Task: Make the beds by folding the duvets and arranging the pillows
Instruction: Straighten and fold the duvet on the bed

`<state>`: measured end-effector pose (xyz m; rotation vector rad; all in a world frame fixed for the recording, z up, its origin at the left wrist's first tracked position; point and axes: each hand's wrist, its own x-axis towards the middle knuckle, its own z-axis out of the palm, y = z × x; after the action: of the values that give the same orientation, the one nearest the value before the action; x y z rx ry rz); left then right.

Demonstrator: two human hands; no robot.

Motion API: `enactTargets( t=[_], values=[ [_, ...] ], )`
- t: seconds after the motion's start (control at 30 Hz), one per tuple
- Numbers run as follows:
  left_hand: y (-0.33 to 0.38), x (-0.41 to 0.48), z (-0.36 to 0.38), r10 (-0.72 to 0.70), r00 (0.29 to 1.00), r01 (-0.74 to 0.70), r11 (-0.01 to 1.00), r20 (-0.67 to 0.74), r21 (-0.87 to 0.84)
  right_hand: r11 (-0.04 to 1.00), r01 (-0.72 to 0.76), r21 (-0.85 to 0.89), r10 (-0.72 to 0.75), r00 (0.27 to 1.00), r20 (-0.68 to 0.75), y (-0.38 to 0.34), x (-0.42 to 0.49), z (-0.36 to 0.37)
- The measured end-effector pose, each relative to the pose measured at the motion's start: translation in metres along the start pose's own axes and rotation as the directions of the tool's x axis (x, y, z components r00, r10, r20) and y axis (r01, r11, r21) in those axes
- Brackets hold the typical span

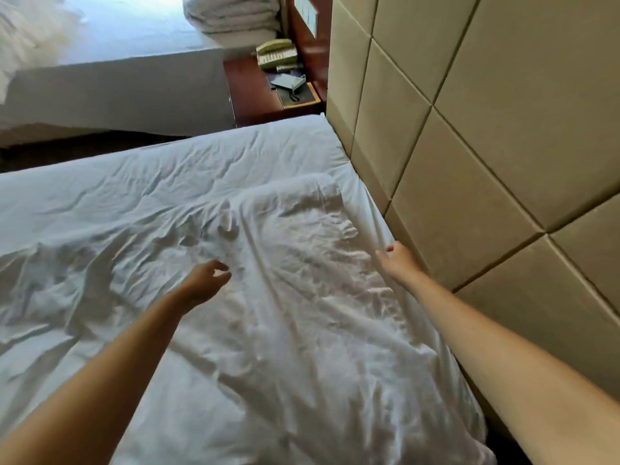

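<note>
Gripped the duvet edge beside the headboard with the right hand. Held the left hand loosely curled above it, grasping nothing.

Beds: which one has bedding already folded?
The far bed, beyond the nightstand; its pile sits at the head. On the near bed the duvet lies crumpled.

A crumpled white duvet covers the near bed, which meets a tan padded headboard. The left hand hovers over the duvet, fingers loosely curled and holding nothing. The right hand is at the duvet's edge just beside the headboard, its fingers hidden. Beyond, a telephone sits on a nightstand.
</note>
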<state>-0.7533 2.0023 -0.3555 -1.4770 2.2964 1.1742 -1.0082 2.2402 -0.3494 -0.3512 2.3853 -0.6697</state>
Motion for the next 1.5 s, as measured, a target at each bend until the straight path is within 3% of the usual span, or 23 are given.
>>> enactTargets(
  t=[0.13, 0.2, 0.3, 0.37, 0.43, 0.53, 0.6, 0.63, 0.7, 0.77, 0.8, 0.87, 0.9, 0.97, 1.0, 1.07, 1.13, 1.23, 1.3, 1.4, 1.43, 1.47, 1.5],
  values=[
    [-0.014, 0.143, -0.042, 0.198, 0.972, -0.168, 0.963, -0.128, 0.212, 0.995, 0.042, 0.087, -0.029, 0.988, -0.155, -0.052, 0.107, 0.034],
    [-0.022, 0.222, -0.068, 0.224, 0.951, -0.157, 0.944, -0.214, 0.291, 0.993, -0.075, 0.095, 0.086, 0.989, -0.119, -0.059, 0.166, 0.062],
    [-0.050, 0.308, -0.086, 0.082, 0.961, 0.080, 0.830, -0.263, 0.552, 0.952, -0.294, 0.085, 0.276, 0.945, 0.174, -0.031, 0.228, 0.138],
    [-0.073, 0.333, -0.066, -0.069, 0.989, 0.141, 0.729, -0.133, 0.670, 0.945, -0.321, 0.064, 0.307, 0.936, 0.172, -0.013, 0.232, 0.180],
    [-0.094, 0.343, -0.034, -0.139, 0.990, 0.093, 0.744, 0.018, 0.662, 0.950, -0.311, 0.005, 0.311, 0.950, 0.012, -0.012, 0.223, 0.193],
    [-0.103, 0.310, -0.010, -0.064, 0.997, 0.025, 0.814, 0.047, 0.580, 0.949, -0.281, 0.146, 0.274, 0.959, 0.069, -0.021, 0.207, 0.190],
    [-0.083, 0.275, -0.029, 0.062, 0.998, -0.054, 0.897, -0.004, 0.438, 0.961, -0.242, 0.130, 0.246, 0.969, -0.012, -0.044, 0.191, 0.164],
    [-0.072, 0.268, -0.053, 0.127, 0.985, -0.088, 0.950, -0.114, 0.301, 0.965, -0.212, 0.156, 0.229, 0.968, -0.099, -0.059, 0.180, 0.140],
    [-0.069, 0.301, -0.120, 0.186, 0.921, -0.145, 0.979, -0.341, 0.141, 0.975, -0.087, 0.202, 0.154, 0.926, -0.346, -0.100, 0.164, 0.075],
    [-0.063, 0.362, -0.188, 0.229, 0.810, -0.195, 0.973, -0.540, 0.121, 0.979, 0.090, 0.182, 0.029, 0.825, -0.564, -0.152, 0.158, 0.006],
    [-0.036, 0.371, -0.208, 0.260, 0.734, -0.201, 0.966, -0.627, 0.165, 0.978, 0.157, 0.138, -0.040, 0.790, -0.611, -0.178, 0.164, -0.019],
    [0.041, 0.349, -0.222, 0.310, 0.548, -0.218, 0.950, -0.777, 0.225, 0.988, 0.155, 0.013, -0.118, 0.799, -0.589, -0.214, 0.195, -0.046],
    [0.074, 0.337, -0.217, 0.370, 0.550, -0.195, 0.928, -0.749, 0.316, 0.994, 0.101, -0.049, -0.111, 0.806, -0.581, -0.227, 0.211, -0.049],
    [0.111, 0.308, -0.199, 0.327, 0.766, -0.047, 0.887, -0.553, 0.460, 0.978, -0.087, -0.188, -0.029, 0.841, -0.540, -0.241, 0.234, -0.040],
    [0.108, 0.303, -0.186, 0.281, 0.839, -0.014, 0.867, -0.466, 0.497, 0.956, -0.155, -0.250, 0.011, 0.868, -0.496, -0.237, 0.243, -0.029],
    [0.083, 0.286, -0.136, 0.294, 0.881, -0.078, 0.863, -0.371, 0.499, 0.941, -0.178, -0.288, 0.061, 0.926, -0.373, -0.219, 0.251, 0.005],
    [0.046, 0.245, -0.063, 0.272, 0.945, -0.147, 0.850, -0.182, 0.506, 0.952, -0.117, -0.283, 0.068, 0.982, -0.177, -0.173, 0.247, 0.048],
    [-0.037, 0.166, 0.050, 0.087, 0.984, -0.140, 0.914, 0.155, 0.380, 0.902, -0.142, -0.408, 0.150, 0.989, -0.011, -0.076, 0.201, 0.095],
    [-0.087, 0.123, 0.097, 0.083, 0.984, -0.134, 0.926, 0.156, 0.352, 0.897, -0.088, -0.434, 0.083, 0.996, -0.030, -0.011, 0.154, 0.108],
    [-0.108, 0.073, 0.125, 0.121, 0.985, -0.152, 0.947, 0.123, 0.282, 0.937, -0.071, -0.341, -0.062, 0.930, -0.363, 0.057, 0.092, 0.115],
    [-0.098, 0.056, 0.123, 0.074, 0.984, -0.126, 0.931, 0.161, 0.343, 0.952, -0.135, -0.275, -0.014, 0.877, -0.479, 0.069, 0.072, 0.111],
    [-0.089, 0.041, 0.122, 0.086, 0.982, -0.151, 0.897, 0.171, 0.416, 0.959, -0.261, -0.112, 0.159, 0.820, -0.550, 0.087, 0.061, 0.110],
    [-0.083, 0.027, 0.127, 0.163, 0.971, -0.230, 0.838, 0.175, 0.494, 0.902, -0.415, 0.116, 0.413, 0.756, -0.508, 0.107, 0.050, 0.110]
  ],
)
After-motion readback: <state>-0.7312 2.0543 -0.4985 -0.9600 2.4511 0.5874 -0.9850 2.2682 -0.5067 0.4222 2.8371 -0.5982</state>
